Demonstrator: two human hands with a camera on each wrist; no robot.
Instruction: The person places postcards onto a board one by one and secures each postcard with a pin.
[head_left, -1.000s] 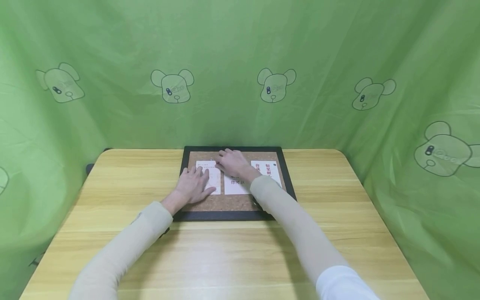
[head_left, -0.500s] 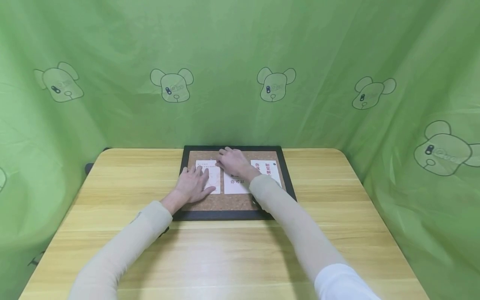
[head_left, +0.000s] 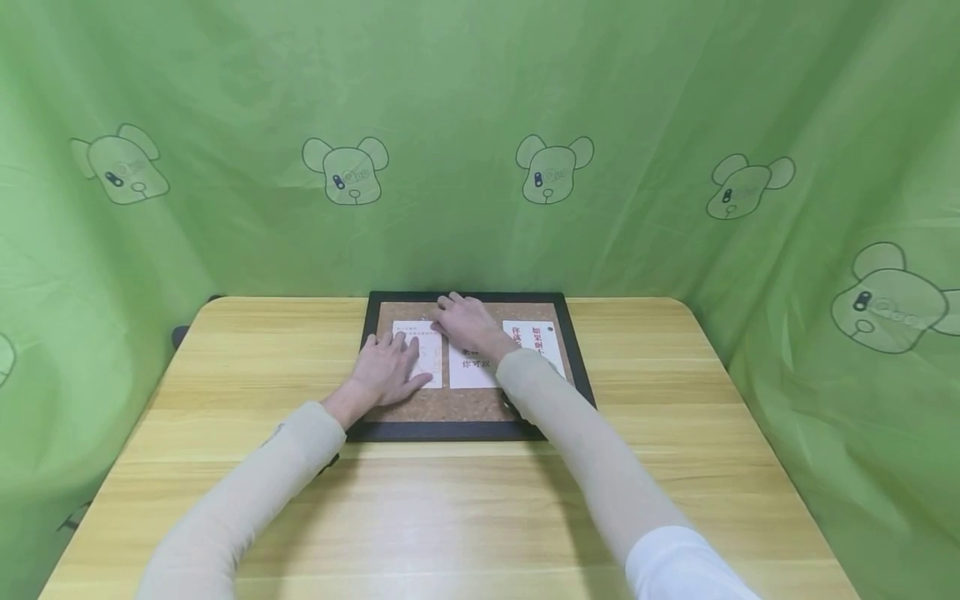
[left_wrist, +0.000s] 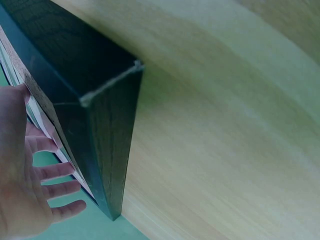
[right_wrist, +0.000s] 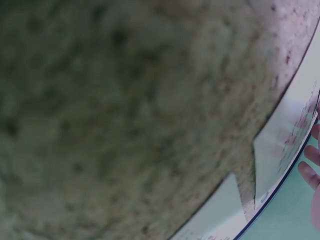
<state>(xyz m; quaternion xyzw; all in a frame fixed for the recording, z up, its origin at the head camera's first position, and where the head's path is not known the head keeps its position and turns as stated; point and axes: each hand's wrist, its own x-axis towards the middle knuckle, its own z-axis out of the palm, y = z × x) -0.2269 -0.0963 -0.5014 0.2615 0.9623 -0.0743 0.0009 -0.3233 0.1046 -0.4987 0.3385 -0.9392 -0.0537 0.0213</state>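
Note:
A black-framed cork board (head_left: pixel 480 408) lies at the far side of the table, with three white printed cards on it. My left hand (head_left: pixel 384 371) rests spread over the left card (head_left: pixel 427 358), fingers apart; the left wrist view shows the straight fingers (left_wrist: pixel 62 187) along the board's face. Bent at the knuckles, my right hand (head_left: pixel 467 325) has its fingertips at the left card's top right corner. It covers the upper part of the middle card (head_left: pixel 472 377). I cannot tell what its fingertips hold. In the right wrist view only a few fingers (right_wrist: pixel 310 172) show.
The right card (head_left: pixel 551 350) has a small dark dot (head_left: pixel 551 329) at its top right corner. My right forearm crosses its lower part and the frame's right side. A light wooden table (head_left: pixel 435 517) spreads in front, and a green curtain (head_left: pixel 450 225) hangs behind and at both sides.

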